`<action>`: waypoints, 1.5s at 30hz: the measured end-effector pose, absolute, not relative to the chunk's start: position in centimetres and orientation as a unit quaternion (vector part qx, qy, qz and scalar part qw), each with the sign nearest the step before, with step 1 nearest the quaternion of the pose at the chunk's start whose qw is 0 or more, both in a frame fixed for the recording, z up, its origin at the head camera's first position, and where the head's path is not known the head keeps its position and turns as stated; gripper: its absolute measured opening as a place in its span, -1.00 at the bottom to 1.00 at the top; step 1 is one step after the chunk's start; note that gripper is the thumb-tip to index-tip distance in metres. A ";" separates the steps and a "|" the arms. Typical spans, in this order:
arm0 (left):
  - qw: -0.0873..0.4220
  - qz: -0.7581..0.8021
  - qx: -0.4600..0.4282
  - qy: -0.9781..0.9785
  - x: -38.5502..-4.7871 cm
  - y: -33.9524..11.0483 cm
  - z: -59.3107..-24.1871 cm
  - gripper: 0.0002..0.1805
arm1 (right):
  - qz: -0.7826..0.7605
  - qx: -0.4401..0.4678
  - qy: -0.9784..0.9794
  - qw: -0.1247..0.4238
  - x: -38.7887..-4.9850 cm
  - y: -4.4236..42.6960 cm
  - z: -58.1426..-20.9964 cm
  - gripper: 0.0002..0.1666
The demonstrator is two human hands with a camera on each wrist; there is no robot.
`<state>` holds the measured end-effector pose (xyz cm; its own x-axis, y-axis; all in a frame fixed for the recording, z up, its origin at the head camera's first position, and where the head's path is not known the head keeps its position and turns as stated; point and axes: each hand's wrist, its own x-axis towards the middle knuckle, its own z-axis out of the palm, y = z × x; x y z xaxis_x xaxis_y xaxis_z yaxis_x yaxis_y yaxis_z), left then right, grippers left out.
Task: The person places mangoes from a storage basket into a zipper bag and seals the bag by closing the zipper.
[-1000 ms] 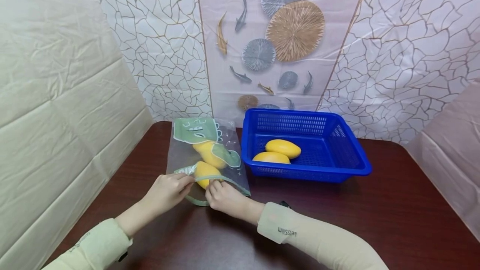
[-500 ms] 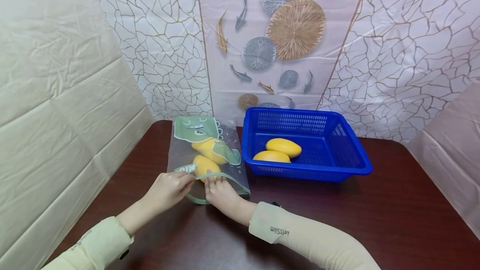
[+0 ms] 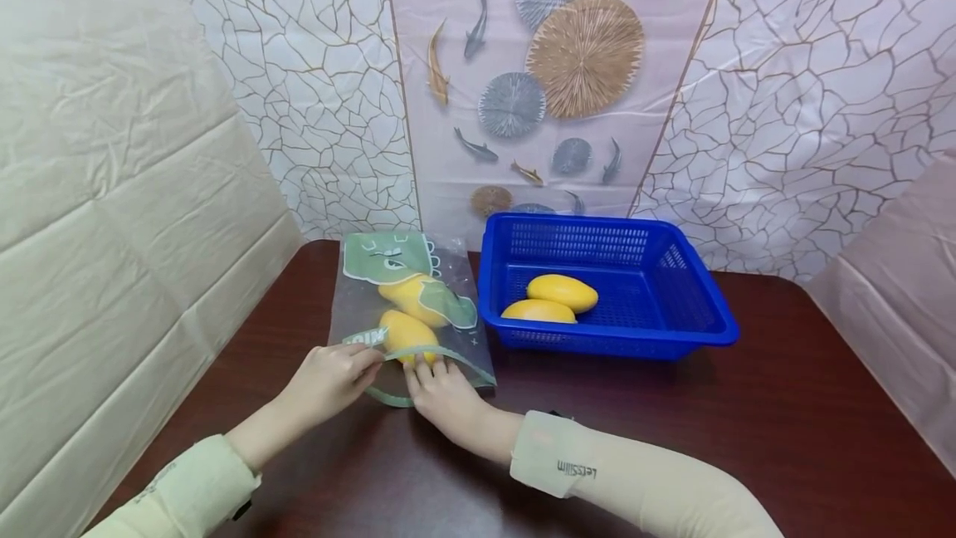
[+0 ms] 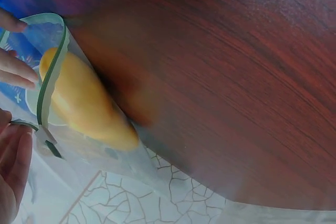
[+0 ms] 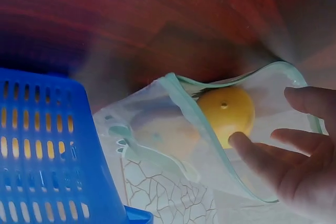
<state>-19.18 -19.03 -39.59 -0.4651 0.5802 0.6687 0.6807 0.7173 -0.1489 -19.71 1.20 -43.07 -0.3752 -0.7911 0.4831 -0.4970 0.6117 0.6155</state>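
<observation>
A clear bag with green print lies on the table with two yellow mangoes inside, the nearer mango close to its mouth. My left hand pinches the left corner of the bag's green-edged mouth. At that mouth, my right hand has its fingers extended against the nearer mango. The right wrist view shows the mouth gaping, with a fingertip of the right hand touching the mango. In the left wrist view, the left hand holds the bag's edge beside the mango.
Right of the bag stands a blue basket holding two yellow mangoes. The dark red-brown table extends in front of it and to its right. Patterned cloth hangs behind.
The right hand's fingers have gone from curled at the bag's edge to extended against the nearer mango. That mango has shifted slightly deeper into the bag. The left hand keeps its hold.
</observation>
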 end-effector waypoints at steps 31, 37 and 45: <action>0.361 -0.077 -0.397 -0.840 -18.8 -20.1 -39.8 -0.79 | 0.177 0.438 -0.879 0.052 -19.1 8.8 -38.5 -0.70; 0.354 -0.076 -0.398 -0.843 -19.1 -19.7 -39.7 -0.92 | 0.205 0.430 -0.877 0.064 -19.4 10.2 -37.6 -0.73; 0.348 -0.072 -0.395 -0.847 -19.5 -19.5 -39.4 -0.69 | 0.233 0.416 -0.877 0.058 -19.8 11.8 -37.2 -0.76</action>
